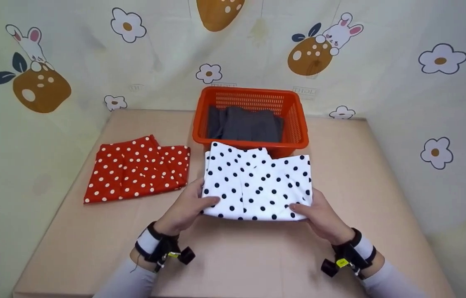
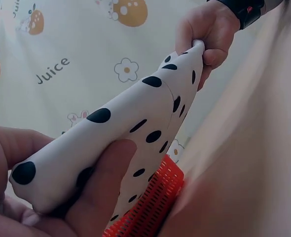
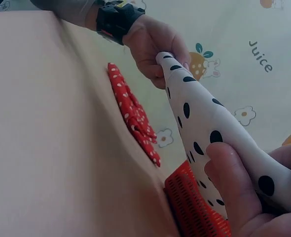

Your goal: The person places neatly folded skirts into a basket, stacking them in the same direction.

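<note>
Both hands hold a folded white cloth with black polka dots (image 1: pixel 257 186), lifted above the table in front of the basket. My left hand (image 1: pixel 189 205) grips its left edge, thumb on the near face and fingers behind. On the opposite edge my right hand (image 1: pixel 323 215) pinches the fabric the same way. In the left wrist view the folded cloth (image 2: pixel 150 108) stretches between the two hands, its thick fold uppermost. The right wrist view shows the dotted cloth (image 3: pixel 209 113) from the other side. Whether it is a garment cannot be told for sure.
An orange-red plastic basket (image 1: pixel 253 145) stands at the back of the table (image 1: pixel 241 260), with folded dark grey cloth (image 1: pixel 251 124) inside. To the left lies a folded red cloth with white dots (image 1: pixel 139 169). A patterned curtain (image 1: pixel 166 54) hangs behind and at both sides.
</note>
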`<state>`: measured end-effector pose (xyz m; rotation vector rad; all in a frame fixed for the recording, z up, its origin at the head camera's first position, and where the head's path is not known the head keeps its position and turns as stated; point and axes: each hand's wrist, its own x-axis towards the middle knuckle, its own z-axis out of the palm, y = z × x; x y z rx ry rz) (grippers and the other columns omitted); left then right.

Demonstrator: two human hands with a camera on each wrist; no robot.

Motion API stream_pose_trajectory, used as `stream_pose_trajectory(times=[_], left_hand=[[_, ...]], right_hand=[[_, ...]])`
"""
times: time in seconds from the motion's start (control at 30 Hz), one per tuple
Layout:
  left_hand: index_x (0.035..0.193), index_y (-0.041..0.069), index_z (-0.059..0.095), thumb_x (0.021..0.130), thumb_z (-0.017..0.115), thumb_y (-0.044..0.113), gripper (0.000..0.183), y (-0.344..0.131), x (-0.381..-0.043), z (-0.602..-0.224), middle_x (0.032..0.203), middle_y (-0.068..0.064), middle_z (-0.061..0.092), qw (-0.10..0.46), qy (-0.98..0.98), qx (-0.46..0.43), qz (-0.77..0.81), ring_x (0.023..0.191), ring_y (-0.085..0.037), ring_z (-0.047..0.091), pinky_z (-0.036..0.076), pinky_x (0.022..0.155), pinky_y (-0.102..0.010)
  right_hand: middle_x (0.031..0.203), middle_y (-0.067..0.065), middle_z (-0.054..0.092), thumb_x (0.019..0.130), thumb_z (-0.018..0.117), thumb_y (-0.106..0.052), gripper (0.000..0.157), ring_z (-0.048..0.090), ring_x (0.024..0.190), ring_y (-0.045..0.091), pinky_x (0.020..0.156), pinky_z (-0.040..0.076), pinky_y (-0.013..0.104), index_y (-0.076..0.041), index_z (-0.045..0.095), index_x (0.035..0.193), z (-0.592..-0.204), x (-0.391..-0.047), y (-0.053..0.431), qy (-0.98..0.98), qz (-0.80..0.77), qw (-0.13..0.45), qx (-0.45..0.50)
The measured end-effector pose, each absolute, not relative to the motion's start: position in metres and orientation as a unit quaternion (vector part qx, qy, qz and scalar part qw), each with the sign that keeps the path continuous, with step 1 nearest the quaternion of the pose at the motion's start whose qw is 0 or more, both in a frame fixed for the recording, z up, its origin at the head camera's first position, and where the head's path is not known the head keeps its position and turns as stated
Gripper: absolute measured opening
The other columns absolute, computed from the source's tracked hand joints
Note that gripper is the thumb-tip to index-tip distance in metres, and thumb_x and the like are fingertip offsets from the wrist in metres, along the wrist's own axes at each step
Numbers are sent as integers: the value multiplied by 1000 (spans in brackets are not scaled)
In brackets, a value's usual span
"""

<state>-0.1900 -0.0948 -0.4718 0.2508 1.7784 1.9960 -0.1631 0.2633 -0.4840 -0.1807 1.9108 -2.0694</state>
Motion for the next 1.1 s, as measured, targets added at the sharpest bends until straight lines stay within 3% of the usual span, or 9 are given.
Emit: stream_pose_trajectory(times=[0.27, 0.37, 0.5, 0.6, 0.83, 1.1], left_hand=[[164, 4, 30, 102, 63, 3, 70, -98, -184, -448, 154, -20, 59, 216, 655, 113, 715, 125, -24, 71, 60, 103, -37], [163, 4, 32, 102, 64, 2, 69, -97, -185, -440, 153, -19, 59, 206, 659, 118, 714, 124, -23, 71, 60, 102, -37], [161, 2, 33, 102, 64, 2, 67, -97, -187, -430, 147, -24, 62, 195, 653, 129, 720, 114, -24, 75, 65, 88, -40], [159, 1, 33, 102, 63, 3, 65, -96, -192, -424, 141, -26, 65, 197, 643, 132, 728, 107, -26, 78, 67, 77, -44], [159, 9, 36, 102, 65, 4, 64, -86, -217, -410, 142, -22, 65, 179, 640, 121, 737, 108, -29, 78, 67, 76, -41], [157, 7, 37, 102, 64, 4, 61, -69, -246, -390, 139, -21, 65, 123, 652, 117, 739, 104, -30, 78, 67, 73, -40]], right_hand=[[137, 2, 71, 102, 62, 2, 72, 75, 112, 17, 101, 60, 33, 3, 24, 163, -458, -154, 265, 669, -722, 146, -105], [133, 3, 73, 103, 62, 1, 70, 77, 109, 21, 94, 64, 40, 1, 25, 162, -448, -156, 266, 665, -724, 146, -108], [127, 7, 73, 102, 63, 2, 68, 79, 103, 26, 76, 67, 44, 2, 28, 160, -434, -161, 266, 669, -721, 139, -113], [125, 8, 73, 101, 63, 4, 67, 80, 101, 26, 70, 67, 41, 4, 30, 159, -427, -165, 267, 672, -721, 126, -115], [125, 12, 71, 100, 62, 7, 67, 79, 95, 25, 64, 66, 32, 0, 32, 159, -415, -186, 269, 663, -738, 97, -85], [128, 10, 68, 103, 61, 2, 67, 78, 93, 19, 60, 61, 21, -4, 32, 163, -395, -217, 270, 676, -733, 45, -53]])
